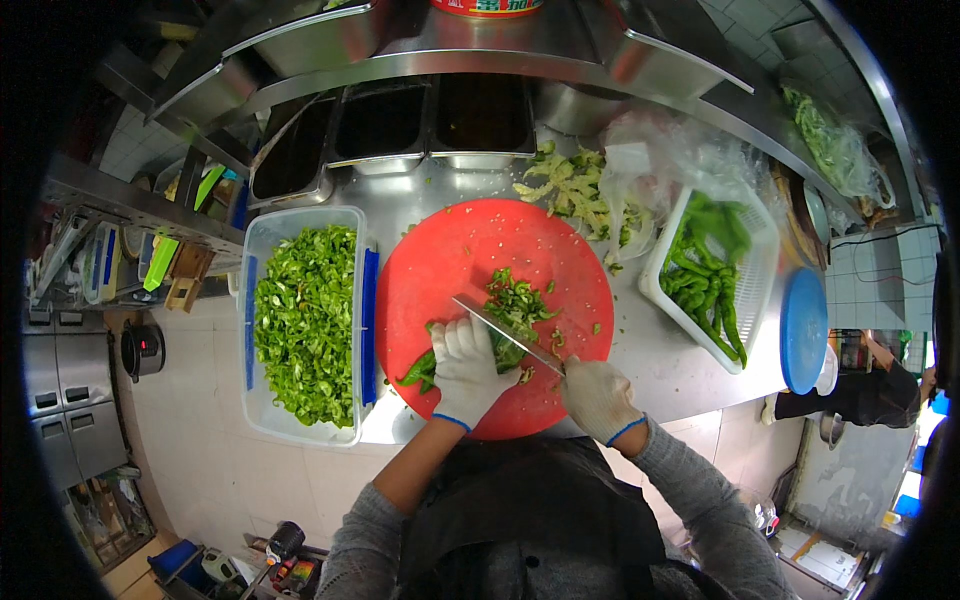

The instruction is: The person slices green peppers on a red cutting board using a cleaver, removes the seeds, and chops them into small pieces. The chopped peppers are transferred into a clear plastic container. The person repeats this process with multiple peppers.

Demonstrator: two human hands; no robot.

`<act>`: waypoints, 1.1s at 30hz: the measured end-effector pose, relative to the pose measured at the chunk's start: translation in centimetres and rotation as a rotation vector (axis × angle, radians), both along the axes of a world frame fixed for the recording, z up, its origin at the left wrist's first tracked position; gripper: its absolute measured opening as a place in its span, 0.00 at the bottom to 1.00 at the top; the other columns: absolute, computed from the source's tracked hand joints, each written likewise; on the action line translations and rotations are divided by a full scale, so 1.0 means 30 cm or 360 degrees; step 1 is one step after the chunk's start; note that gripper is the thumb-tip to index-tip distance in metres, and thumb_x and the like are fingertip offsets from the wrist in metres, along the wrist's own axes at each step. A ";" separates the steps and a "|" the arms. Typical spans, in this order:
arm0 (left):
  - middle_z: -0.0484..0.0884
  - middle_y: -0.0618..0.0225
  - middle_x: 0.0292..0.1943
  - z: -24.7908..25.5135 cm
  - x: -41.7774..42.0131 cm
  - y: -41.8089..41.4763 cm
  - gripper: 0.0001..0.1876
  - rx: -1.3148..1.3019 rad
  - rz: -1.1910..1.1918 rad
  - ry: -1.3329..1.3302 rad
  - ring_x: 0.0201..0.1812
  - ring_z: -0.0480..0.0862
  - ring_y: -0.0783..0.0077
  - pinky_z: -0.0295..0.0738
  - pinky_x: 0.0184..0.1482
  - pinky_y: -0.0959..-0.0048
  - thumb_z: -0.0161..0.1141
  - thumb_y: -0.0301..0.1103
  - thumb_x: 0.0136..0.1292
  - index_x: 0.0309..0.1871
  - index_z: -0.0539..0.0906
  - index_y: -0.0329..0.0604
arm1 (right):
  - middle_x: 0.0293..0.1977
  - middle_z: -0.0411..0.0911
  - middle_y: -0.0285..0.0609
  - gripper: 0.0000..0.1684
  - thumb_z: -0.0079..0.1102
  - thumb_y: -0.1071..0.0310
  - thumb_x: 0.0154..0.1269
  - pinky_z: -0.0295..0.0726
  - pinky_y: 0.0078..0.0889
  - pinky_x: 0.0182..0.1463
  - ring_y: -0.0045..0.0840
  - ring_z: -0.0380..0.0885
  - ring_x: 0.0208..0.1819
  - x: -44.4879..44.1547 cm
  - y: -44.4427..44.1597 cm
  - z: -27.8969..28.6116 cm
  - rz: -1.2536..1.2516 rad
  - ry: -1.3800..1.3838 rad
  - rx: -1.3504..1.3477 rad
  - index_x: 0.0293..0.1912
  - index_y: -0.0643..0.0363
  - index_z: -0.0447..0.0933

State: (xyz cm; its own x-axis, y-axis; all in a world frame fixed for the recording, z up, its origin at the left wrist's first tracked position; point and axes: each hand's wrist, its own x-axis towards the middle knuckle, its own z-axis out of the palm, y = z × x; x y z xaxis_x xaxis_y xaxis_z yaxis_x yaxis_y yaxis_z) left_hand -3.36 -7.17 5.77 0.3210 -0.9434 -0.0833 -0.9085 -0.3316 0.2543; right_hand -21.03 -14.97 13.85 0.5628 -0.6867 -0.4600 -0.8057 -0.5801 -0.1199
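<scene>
A round red cutting board [517, 240] lies before me on a steel counter. My left hand [466, 369], in a white knit glove, presses green peppers [420, 371] onto the board's lower left. In my right hand [602, 397], gloved alike, is the handle of a kitchen knife [510, 334]; its blade slants up to the left, beside my left fingers. Chopped green pepper [517, 298] lies just beyond the blade. At the left stands a clear plastic tub [300, 215] full of chopped greens [307, 322]. A white plastic basket [759, 277] at the right holds whole long green peppers [701, 289].
Steel pans [382, 124] line the counter's back beneath a steel shelf [450, 64]. Pepper trimmings [562, 184] and a clear plastic bag [637, 180] lie behind the board. A blue round lid [804, 330] is at the right edge. A person [847, 397] in dark clothes is farther right.
</scene>
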 end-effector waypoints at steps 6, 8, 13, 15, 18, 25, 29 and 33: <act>0.71 0.51 0.61 -0.017 0.008 -0.002 0.58 -0.0022 0.0003 0.0020 0.67 0.67 0.49 0.49 0.77 0.43 0.76 0.64 0.41 0.69 0.66 0.29 | 0.23 0.83 0.52 0.08 0.59 0.67 0.61 0.83 0.47 0.24 0.42 0.87 0.27 0.044 -0.029 -0.101 0.0204 -0.0156 -0.0173 0.34 0.62 0.80; 0.71 0.51 0.60 -0.008 -0.002 -0.003 0.58 -0.0048 -0.0002 0.0032 0.66 0.68 0.50 0.50 0.77 0.44 0.76 0.64 0.41 0.69 0.67 0.29 | 0.24 0.83 0.53 0.08 0.58 0.67 0.61 0.84 0.48 0.26 0.43 0.88 0.29 0.046 -0.057 -0.164 0.0192 -0.0188 -0.0170 0.34 0.62 0.80; 0.72 0.52 0.59 0.000 -0.001 0.006 0.59 -0.0021 0.0056 0.0046 0.65 0.69 0.50 0.50 0.77 0.45 0.78 0.62 0.39 0.69 0.66 0.29 | 0.28 0.83 0.55 0.14 0.54 0.62 0.67 0.84 0.54 0.36 0.51 0.86 0.33 0.050 -0.102 -0.122 -0.0030 -0.0066 0.0126 0.45 0.61 0.80; 0.71 0.52 0.59 -0.013 -0.002 0.006 0.57 -0.0085 0.0061 0.0021 0.66 0.68 0.51 0.50 0.77 0.45 0.77 0.63 0.40 0.68 0.67 0.29 | 0.26 0.84 0.54 0.10 0.55 0.67 0.64 0.85 0.52 0.32 0.48 0.86 0.30 0.050 -0.068 -0.015 -0.0054 -0.0117 0.0030 0.39 0.63 0.80; 0.71 0.52 0.59 -0.024 -0.002 0.002 0.57 -0.0093 0.0076 -0.0004 0.65 0.68 0.51 0.50 0.77 0.45 0.76 0.64 0.41 0.67 0.68 0.29 | 0.26 0.84 0.53 0.11 0.55 0.67 0.65 0.85 0.51 0.32 0.48 0.87 0.30 0.045 -0.027 0.059 -0.0025 -0.0027 0.0030 0.39 0.63 0.81; 0.71 0.51 0.59 -0.035 -0.011 0.001 0.59 -0.0092 0.0081 -0.0009 0.65 0.68 0.51 0.51 0.77 0.44 0.75 0.64 0.41 0.69 0.65 0.28 | 0.26 0.83 0.55 0.09 0.58 0.68 0.62 0.85 0.50 0.32 0.47 0.87 0.31 0.054 -0.038 -0.113 0.0201 -0.0137 -0.0043 0.36 0.63 0.82; 0.71 0.49 0.62 -0.018 -0.008 -0.007 0.61 0.0031 0.0078 0.0016 0.66 0.68 0.51 0.50 0.77 0.45 0.75 0.66 0.41 0.70 0.64 0.27 | 0.28 0.83 0.57 0.10 0.57 0.66 0.62 0.85 0.51 0.35 0.49 0.87 0.32 0.098 -0.072 -0.146 -0.0016 -0.0081 0.0079 0.36 0.62 0.82; 0.68 0.47 0.65 0.038 0.006 -0.004 0.64 0.0186 0.0012 0.0057 0.70 0.65 0.49 0.46 0.78 0.43 0.75 0.68 0.42 0.72 0.62 0.25 | 0.28 0.84 0.56 0.10 0.55 0.66 0.64 0.85 0.53 0.36 0.50 0.86 0.32 0.065 -0.081 -0.106 -0.0120 -0.0142 0.0180 0.38 0.61 0.82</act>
